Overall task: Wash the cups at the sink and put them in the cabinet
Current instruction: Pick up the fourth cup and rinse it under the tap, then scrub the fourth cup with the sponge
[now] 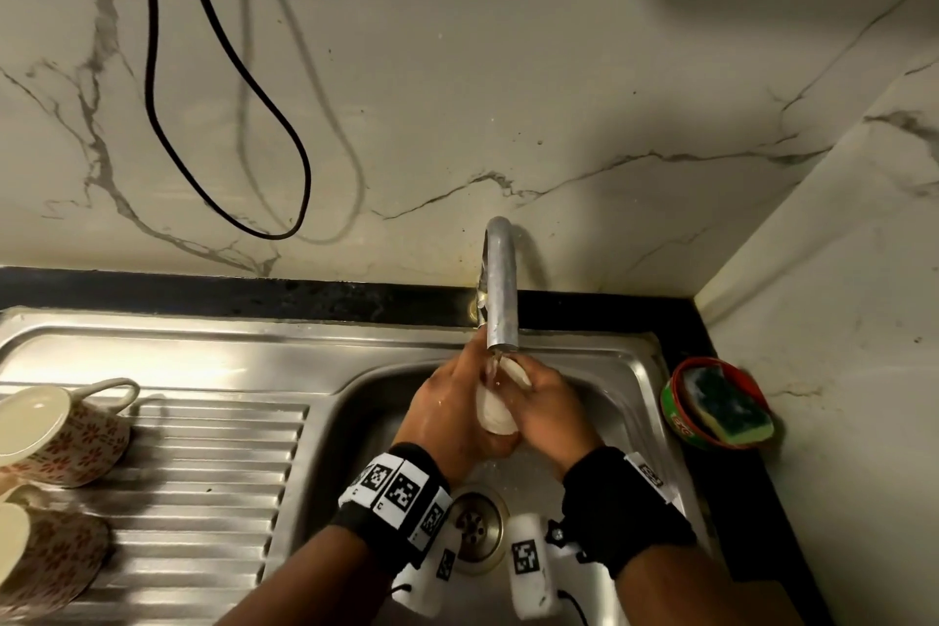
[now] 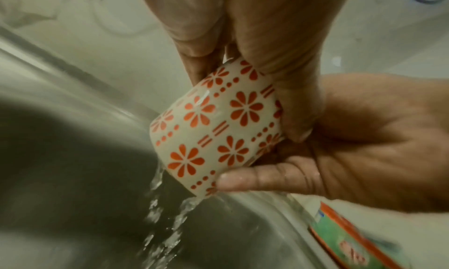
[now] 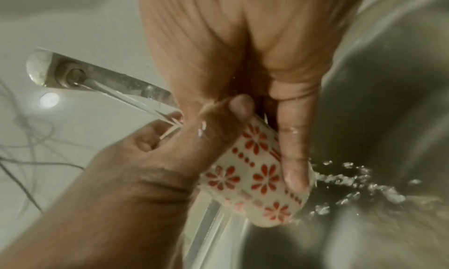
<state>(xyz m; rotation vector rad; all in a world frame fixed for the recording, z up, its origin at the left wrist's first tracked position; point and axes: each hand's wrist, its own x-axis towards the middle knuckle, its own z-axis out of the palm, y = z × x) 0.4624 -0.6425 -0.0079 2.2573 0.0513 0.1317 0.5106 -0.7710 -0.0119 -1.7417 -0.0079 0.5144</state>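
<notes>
A cream cup with red flowers [image 1: 495, 414] is tilted under the running faucet [image 1: 500, 290], over the sink basin [image 1: 366, 402]. My left hand [image 1: 452, 402] grips the cup [image 2: 213, 123] from its left side, fingers curled round the rim end. My right hand [image 1: 551, 409] holds it from the right, thumb [image 2: 255, 179] pressed across the patterned wall. Water streams off the cup's base [image 3: 279, 213] into the basin. The cup's inside and handle are hidden by my hands. Two more flowered cups [image 1: 61, 432] [image 1: 45, 554] lie on the ribbed drainboard at the left.
A red tub with a green and yellow sponge [image 1: 721, 402] sits on the black counter right of the sink. The drain [image 1: 475, 524] lies below my wrists. A black cable [image 1: 228, 117] hangs on the marble wall behind.
</notes>
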